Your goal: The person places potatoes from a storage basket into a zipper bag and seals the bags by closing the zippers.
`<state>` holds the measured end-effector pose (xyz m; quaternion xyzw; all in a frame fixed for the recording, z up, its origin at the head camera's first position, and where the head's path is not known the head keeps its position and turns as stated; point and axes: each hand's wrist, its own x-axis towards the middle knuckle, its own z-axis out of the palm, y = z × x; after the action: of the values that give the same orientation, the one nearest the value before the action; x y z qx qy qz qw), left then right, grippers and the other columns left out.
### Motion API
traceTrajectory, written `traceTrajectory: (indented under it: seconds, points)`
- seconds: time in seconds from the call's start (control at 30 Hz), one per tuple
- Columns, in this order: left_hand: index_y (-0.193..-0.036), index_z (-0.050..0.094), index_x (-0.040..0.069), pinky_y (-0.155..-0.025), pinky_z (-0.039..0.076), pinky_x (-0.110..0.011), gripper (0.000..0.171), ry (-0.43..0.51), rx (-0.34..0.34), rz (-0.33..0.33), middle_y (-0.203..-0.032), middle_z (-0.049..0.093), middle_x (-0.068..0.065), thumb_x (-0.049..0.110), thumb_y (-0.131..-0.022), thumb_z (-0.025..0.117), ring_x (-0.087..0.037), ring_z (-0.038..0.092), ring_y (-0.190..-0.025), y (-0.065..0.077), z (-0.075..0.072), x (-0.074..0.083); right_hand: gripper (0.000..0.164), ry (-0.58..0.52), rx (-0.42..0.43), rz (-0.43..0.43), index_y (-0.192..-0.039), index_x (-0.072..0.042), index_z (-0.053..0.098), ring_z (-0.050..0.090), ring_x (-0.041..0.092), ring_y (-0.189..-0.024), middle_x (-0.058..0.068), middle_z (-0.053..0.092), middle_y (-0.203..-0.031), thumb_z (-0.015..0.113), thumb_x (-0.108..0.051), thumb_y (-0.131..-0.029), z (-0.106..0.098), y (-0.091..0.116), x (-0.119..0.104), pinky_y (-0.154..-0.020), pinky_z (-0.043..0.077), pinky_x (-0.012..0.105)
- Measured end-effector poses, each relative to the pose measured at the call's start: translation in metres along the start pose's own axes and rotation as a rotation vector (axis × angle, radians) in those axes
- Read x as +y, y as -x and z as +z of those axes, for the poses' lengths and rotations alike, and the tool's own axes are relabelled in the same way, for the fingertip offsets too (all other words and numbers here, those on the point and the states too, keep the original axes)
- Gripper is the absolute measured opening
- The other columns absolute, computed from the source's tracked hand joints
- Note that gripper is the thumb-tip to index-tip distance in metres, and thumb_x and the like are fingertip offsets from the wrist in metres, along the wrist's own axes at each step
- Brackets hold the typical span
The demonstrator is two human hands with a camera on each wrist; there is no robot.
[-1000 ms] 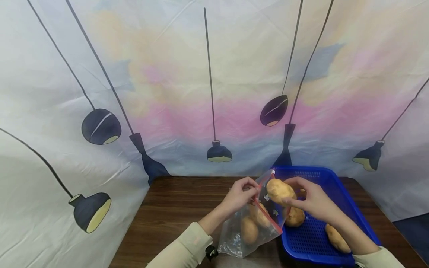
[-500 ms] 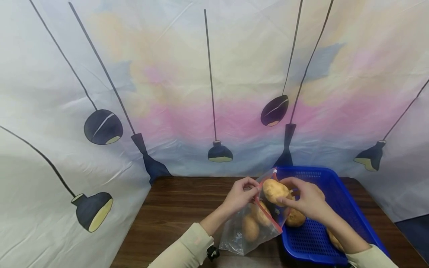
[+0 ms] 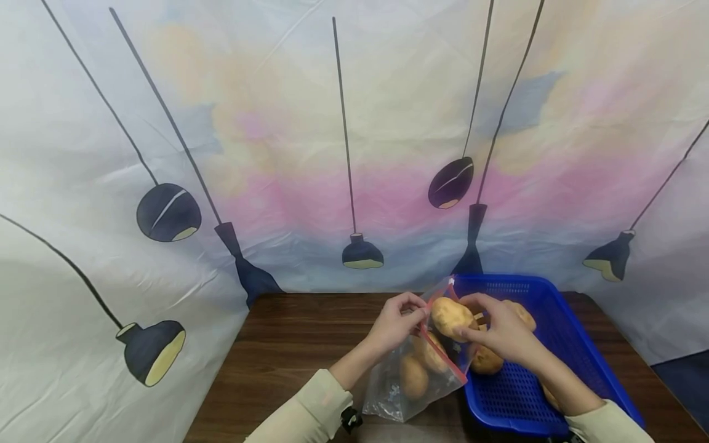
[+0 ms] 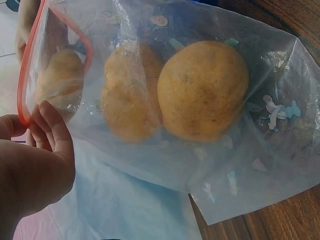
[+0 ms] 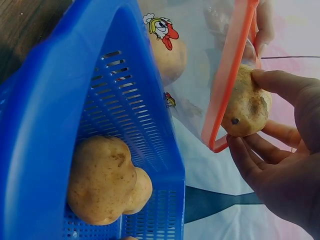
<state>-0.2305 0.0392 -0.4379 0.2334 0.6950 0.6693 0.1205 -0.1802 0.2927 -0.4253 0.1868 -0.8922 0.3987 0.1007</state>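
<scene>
Left hand: the left hand [image 3: 394, 321] pinches the red rim [image 4: 23, 82] of the bag between thumb and fingers.
Right hand: the right hand [image 3: 508, 331] grips a potato [image 3: 451, 317], thumb on one side and fingers on the other.
Held potato: located at the bag mouth, partly past the red rim; one small dark spot shows on its skin.
Bag: the clear plastic bag [image 3: 382, 397], printed with small coloured figures, stands just left of the basket.
Bag contents: two potatoes [image 4: 202, 92] lie side by side, seen through the film.
Basket: the blue slotted basket [image 3: 592, 352] rests on the surface [image 3: 299, 351].
Basket contents: several potatoes [image 5: 100, 180]; exact count partly hidden by the right arm.
Surface: dark wood grain.
Backdrop: pale cloth [image 3: 277, 141] printed with hanging lamps.
</scene>
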Motion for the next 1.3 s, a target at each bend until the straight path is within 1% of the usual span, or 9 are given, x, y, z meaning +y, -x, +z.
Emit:
traceTrajectory:
  seconds: [0.1, 0.3, 0.4, 0.53, 0.73, 0.87, 1.0, 1.13, 1.3]
  points:
    - [-0.109, 0.069, 0.002, -0.076, 0.064, -0.053, 0.011, -0.007, 0.006, -0.003, -0.087, 0.068, -0.013, 0.011, -0.106, 0.064, -0.014, 0.067, -0.07, -0.001, -0.001, 0.0, 0.051, 0.008, 0.013, 0.007, -0.131, -0.003, 0.066, 0.071, 0.027, -0.102, 0.011, 0.072, -0.123, 0.086, -0.027, -0.092, 0.001, -0.002, -0.001, -0.082, 0.062, 0.045]
    - [-0.111, 0.068, 0.0, -0.071, 0.064, -0.039, 0.012, 0.023, 0.029, -0.01, -0.086, 0.067, -0.009, 0.01, -0.105, 0.064, -0.014, 0.067, -0.072, -0.003, -0.004, 0.003, 0.043, -0.006, 0.047, -0.001, -0.126, -0.001, 0.066, 0.068, 0.03, -0.103, 0.015, 0.066, -0.119, 0.086, -0.02, -0.092, 0.006, -0.009, -0.002, -0.084, 0.062, 0.044]
    - [-0.111, 0.068, -0.001, -0.071, 0.064, -0.037, 0.012, 0.017, 0.022, -0.016, -0.088, 0.068, -0.013, 0.008, -0.105, 0.063, -0.013, 0.067, -0.072, -0.003, -0.005, 0.002, 0.041, -0.023, 0.059, 0.001, -0.125, 0.001, 0.065, 0.068, 0.032, -0.103, 0.017, 0.066, -0.118, 0.084, -0.017, -0.093, 0.007, -0.009, -0.002, -0.084, 0.062, 0.043]
    - [-0.111, 0.068, -0.002, -0.073, 0.064, -0.039, 0.013, 0.006, 0.031, -0.006, -0.094, 0.068, -0.025, 0.008, -0.105, 0.063, -0.013, 0.067, -0.072, -0.003, -0.007, 0.002, 0.045, -0.03, 0.077, 0.031, -0.129, 0.002, 0.064, 0.068, 0.036, -0.107, 0.019, 0.066, -0.122, 0.082, -0.022, -0.096, 0.003, -0.006, -0.001, -0.083, 0.063, 0.044]
    - [-0.111, 0.067, -0.004, -0.068, 0.061, -0.029, 0.015, -0.006, 0.066, 0.007, -0.09, 0.067, -0.019, 0.009, -0.104, 0.063, -0.011, 0.065, -0.071, -0.001, -0.01, 0.002, 0.041, 0.054, 0.133, 0.064, -0.128, -0.004, 0.067, 0.069, 0.037, -0.109, 0.016, 0.07, -0.123, 0.081, -0.026, -0.097, -0.008, 0.006, 0.007, -0.085, 0.063, 0.045]
    - [-0.112, 0.065, -0.005, -0.069, 0.06, -0.029, 0.016, -0.018, 0.084, -0.005, -0.088, 0.066, -0.013, 0.009, -0.104, 0.062, -0.01, 0.065, -0.072, -0.001, -0.013, 0.001, 0.038, 0.061, 0.104, 0.086, -0.126, -0.003, 0.067, 0.069, 0.039, -0.107, 0.017, 0.07, -0.121, 0.081, -0.022, -0.097, -0.011, 0.014, 0.019, -0.084, 0.063, 0.046]
    - [-0.113, 0.065, -0.005, -0.073, 0.063, -0.039, 0.018, -0.033, 0.101, -0.009, -0.086, 0.064, -0.004, 0.01, -0.104, 0.062, -0.01, 0.064, -0.072, -0.001, -0.017, -0.002, 0.039, 0.085, 0.073, 0.097, -0.122, 0.0, 0.068, 0.067, 0.037, -0.107, 0.017, 0.067, -0.119, 0.084, -0.021, -0.093, -0.008, 0.022, 0.036, -0.085, 0.062, 0.05]
    - [-0.113, 0.065, -0.005, -0.076, 0.064, -0.046, 0.018, -0.039, 0.098, -0.009, -0.085, 0.063, -0.001, 0.01, -0.104, 0.061, -0.01, 0.065, -0.072, -0.001, -0.019, -0.004, 0.051, 0.088, 0.026, 0.144, -0.128, 0.004, 0.066, 0.066, 0.039, -0.112, 0.021, 0.066, -0.124, 0.085, -0.027, -0.093, -0.003, 0.031, 0.053, -0.088, 0.06, 0.053]
    - [-0.112, 0.065, -0.004, -0.074, 0.063, -0.038, 0.016, -0.04, 0.09, -0.013, -0.084, 0.063, -0.002, 0.009, -0.104, 0.061, -0.01, 0.064, -0.073, 0.0, -0.02, -0.006, 0.069, 0.066, -0.035, 0.217, -0.137, 0.008, 0.06, 0.065, 0.042, -0.117, 0.025, 0.066, -0.13, 0.085, -0.037, -0.091, 0.006, 0.039, 0.07, -0.089, 0.058, 0.052]
